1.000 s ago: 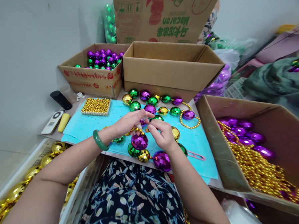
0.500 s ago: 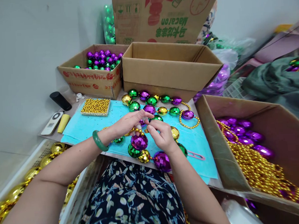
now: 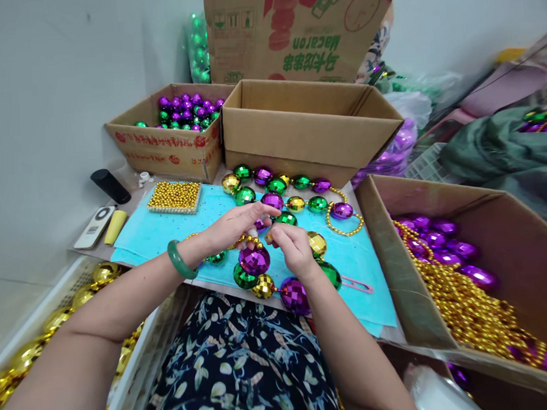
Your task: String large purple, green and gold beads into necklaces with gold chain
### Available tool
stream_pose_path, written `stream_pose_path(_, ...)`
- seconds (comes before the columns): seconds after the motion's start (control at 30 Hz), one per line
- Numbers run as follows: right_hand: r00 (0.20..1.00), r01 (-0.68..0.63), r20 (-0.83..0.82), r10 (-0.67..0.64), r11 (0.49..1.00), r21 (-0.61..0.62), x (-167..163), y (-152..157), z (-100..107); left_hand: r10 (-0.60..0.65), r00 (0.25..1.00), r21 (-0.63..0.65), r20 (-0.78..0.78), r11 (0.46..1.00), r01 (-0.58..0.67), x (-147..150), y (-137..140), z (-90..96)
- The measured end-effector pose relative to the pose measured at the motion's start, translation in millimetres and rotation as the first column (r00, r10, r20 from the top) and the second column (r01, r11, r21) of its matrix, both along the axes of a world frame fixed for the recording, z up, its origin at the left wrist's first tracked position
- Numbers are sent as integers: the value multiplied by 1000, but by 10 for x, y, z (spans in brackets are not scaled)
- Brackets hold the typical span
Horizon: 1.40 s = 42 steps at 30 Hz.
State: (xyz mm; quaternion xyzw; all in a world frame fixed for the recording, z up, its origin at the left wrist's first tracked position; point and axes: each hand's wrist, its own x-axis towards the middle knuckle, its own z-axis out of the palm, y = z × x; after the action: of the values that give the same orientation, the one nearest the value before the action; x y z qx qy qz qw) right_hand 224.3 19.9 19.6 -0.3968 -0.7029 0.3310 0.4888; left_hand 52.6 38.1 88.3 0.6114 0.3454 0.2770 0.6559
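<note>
Left hand [image 3: 231, 227], its grip holding a gold bead strand [image 3: 248, 238]; right hand [image 3: 298, 249] narrowly pinched, contents indeterminable; bead tray [image 3: 173, 209] at ten o'clock.

Bead string [image 3: 254, 261], shiny purple, green, gold, curving over blue sheet [image 3: 361, 255]

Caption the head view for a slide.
Left hand and right hand close together over a blue sheet, among strung green, purple and gold beads.

From my station I see the table [image 3: 100, 251] carrying a yellow cone [image 3: 116, 227], white remote [image 3: 92, 229] and blue sheet [image 3: 140, 239] strewn with bead strands [image 3: 295, 204]
</note>
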Motion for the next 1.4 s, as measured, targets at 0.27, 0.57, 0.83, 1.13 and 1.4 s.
stream_pose_path(0.27, 998, 10, 59, -16, 995, 102, -8, 12, -13, -26, 1000, 44, 8, 999, 26, 5, -26, 31)
stream_pose_path(0.57, 996, 1, 92, -16, 987, 158, -26, -10, 15, -36, 999, 39, 9, 999, 36, 6, -20, 13)
stream_pose_path(0.83, 998, -64, -24, 66, 994, 84, -25, 17, -31, -21, 1000, 39, 16, 999, 21, 1, -22, 17)
stream_pose_path(1.13, 999, -34, 5, 34, 998, 54, -92, -54, -24, -31, 999, 93, 14, 995, 30, -34, -71, -29)
stream_pose_path(1.4, 999, -28, 19, 27, 996, 85, -115, -57, -10, -33, 999, 106, 11, 994, 32, -67, -81, -46)
